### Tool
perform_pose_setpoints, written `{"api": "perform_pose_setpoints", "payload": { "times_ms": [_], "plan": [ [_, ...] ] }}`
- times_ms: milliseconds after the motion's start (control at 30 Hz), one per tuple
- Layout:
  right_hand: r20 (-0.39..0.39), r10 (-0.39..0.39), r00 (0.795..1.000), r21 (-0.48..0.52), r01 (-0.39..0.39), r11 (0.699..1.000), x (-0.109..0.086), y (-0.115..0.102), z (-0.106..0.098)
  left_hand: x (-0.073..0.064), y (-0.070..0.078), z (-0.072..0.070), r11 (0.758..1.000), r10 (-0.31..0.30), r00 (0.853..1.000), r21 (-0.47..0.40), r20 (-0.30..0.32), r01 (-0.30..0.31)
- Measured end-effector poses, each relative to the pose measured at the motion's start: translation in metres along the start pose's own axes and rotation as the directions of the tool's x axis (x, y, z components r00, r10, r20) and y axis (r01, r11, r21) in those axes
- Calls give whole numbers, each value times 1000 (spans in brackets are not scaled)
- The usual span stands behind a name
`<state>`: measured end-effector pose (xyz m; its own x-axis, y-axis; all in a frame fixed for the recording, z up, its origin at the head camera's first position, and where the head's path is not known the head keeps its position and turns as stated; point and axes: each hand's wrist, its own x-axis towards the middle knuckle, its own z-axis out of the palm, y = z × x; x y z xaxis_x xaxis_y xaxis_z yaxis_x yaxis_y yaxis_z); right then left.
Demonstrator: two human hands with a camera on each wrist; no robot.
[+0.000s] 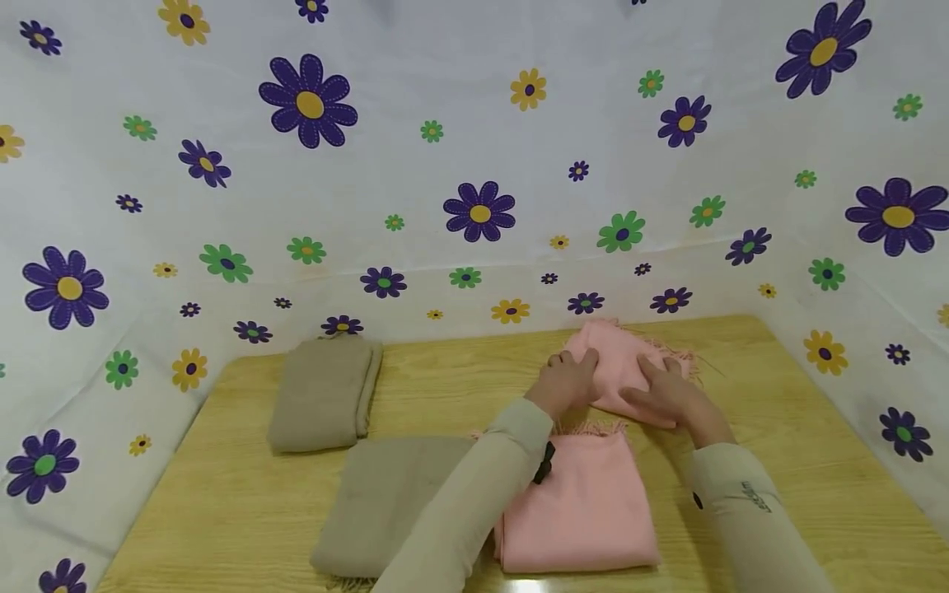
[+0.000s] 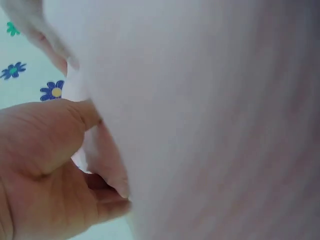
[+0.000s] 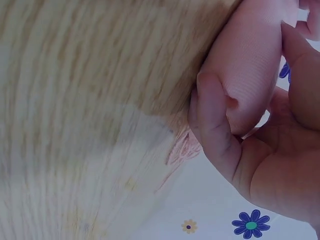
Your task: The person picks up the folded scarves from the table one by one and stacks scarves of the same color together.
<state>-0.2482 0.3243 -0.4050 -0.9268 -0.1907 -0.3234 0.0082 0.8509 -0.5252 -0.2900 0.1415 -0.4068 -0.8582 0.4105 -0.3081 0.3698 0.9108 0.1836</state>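
At the back right of the table, both hands are on a folded pink fringed scarf (image 1: 612, 358). My left hand (image 1: 563, 382) grips its left edge. In the left wrist view, the thumb and fingers of that hand (image 2: 45, 165) lie on either side of the pink cloth (image 2: 200, 110). My right hand (image 1: 673, 397) holds the right edge. The right wrist view shows its fingers (image 3: 215, 112) curled round the folded cloth (image 3: 247, 65), with some fringe (image 3: 184, 149) hanging beside them. Part of the scarf's near side is hidden by the hands.
A second folded pink scarf (image 1: 582, 515) lies nearer, partly under the left forearm. Beside it is a folded beige scarf (image 1: 393, 494), with another beige one (image 1: 324, 395) further back on the left. A flowered white sheet (image 1: 415, 165) walls the wooden table (image 1: 222, 494) at back and sides.
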Motion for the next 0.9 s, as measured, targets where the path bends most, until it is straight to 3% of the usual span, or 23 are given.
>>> {"api": "perform_pose_setpoints", "payload": {
  "times_ms": [167, 267, 533, 667, 900],
  "plan": [
    [-10, -7, 1000, -35, 6, 999, 0, -3, 1, 12, -11, 3, 994, 38, 999, -100, 0, -38],
    [-13, 4, 1000, -79, -5, 997, -1, -4, 1, 14, -13, 4, 991, 76, 997, -110, 10, -75],
    [32, -3, 999, -48, 5, 999, -8, 1, 2, 10, -4, 6, 995, 95, 992, 20, -78, -93],
    [53, -10, 999, -46, 13, 999, -8, 4, 4, 14, -3, 11, 996, 82, 994, 38, -74, -79],
    [64, -9, 998, -55, 13, 998, -1, -1, 1, 12, -5, 4, 996, 84, 995, 32, -46, -83]
  ]
}}
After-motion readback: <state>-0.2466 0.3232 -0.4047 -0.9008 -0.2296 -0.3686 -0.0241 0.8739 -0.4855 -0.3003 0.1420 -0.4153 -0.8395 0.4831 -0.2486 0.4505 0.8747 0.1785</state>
